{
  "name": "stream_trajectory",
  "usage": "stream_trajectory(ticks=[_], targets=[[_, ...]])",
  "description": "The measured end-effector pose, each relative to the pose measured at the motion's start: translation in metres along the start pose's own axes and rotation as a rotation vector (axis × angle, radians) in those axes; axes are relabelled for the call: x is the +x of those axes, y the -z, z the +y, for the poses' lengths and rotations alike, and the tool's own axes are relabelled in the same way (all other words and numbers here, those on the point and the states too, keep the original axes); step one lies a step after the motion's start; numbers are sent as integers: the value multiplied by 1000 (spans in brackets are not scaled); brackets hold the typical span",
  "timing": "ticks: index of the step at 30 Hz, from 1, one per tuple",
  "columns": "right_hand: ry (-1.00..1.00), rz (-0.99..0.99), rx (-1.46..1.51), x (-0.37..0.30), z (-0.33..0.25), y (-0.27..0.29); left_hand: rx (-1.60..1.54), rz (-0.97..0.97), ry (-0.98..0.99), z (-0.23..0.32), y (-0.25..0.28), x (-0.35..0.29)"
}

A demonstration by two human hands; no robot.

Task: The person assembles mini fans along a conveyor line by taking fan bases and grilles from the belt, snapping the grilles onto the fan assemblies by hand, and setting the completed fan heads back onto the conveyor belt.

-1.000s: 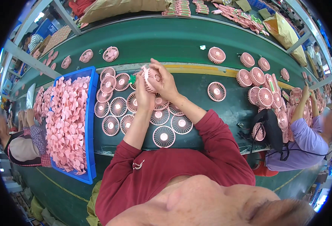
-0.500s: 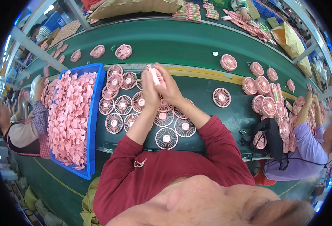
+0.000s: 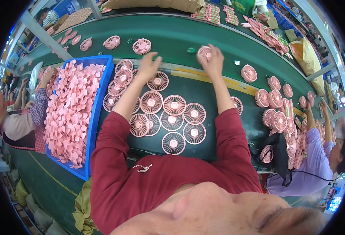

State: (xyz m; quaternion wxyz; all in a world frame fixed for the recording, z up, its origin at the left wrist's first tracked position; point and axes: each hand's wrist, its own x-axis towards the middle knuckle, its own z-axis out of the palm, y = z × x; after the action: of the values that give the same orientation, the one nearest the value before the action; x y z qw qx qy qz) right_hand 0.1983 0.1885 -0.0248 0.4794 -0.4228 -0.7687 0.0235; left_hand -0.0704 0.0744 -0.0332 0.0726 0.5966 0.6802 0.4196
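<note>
My right hand (image 3: 213,63) grips a round pink fan head (image 3: 204,53) by its edge, over the near side of the green conveyor belt. A small green circuit board (image 3: 191,50) shows just left of that fan head. My left hand (image 3: 149,67) has its fingers apart and holds nothing. It is over the belt's near edge, below and right of a pink fan housing (image 3: 142,46) with blades inside. Between my forearms, several round pink grilles (image 3: 174,105) lie spread on the dark green worktop, some overlapping.
A blue bin (image 3: 89,135) heaped with pink fan blades (image 3: 72,113) stands to my left. Stacked fan heads (image 3: 275,98) and a black bag (image 3: 281,152) lie to my right. Co-workers sit on both sides. More fan parts rest along the conveyor belt (image 3: 168,43).
My hands were together around a pink fan part; now they are apart. The right has moved right and forward with a fan head, the left toward the belt, empty.
</note>
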Motion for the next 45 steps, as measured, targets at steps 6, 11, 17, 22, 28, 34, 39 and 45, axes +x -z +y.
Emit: stream_trajectory(ticks=[6,11,17,22,28,34,39,45], targets=[[302,-528,262,-24,-73,-3,286,221,146,-76,34,50],[557,-904,303,-53,-110,-29,309,-28,355,-97,31,75],[465,-711,324,-61,-103,-29,319,36,336,-78,13,71],[-115,-508,627,-46,-113,-9,-375,298,223,-61,8,38],[-430,-308,972,-42,-103,9,-1601,-50,442,52,-1,-23],[39,-183,563,-46,-130,29,-1825,-201,617,91,15,-70],[374,-314,392,-55,-139,33,-1836,-185,641,94,9,-83],[297,-397,615,-71,-144,24,-1621,153,436,99,-3,-96]])
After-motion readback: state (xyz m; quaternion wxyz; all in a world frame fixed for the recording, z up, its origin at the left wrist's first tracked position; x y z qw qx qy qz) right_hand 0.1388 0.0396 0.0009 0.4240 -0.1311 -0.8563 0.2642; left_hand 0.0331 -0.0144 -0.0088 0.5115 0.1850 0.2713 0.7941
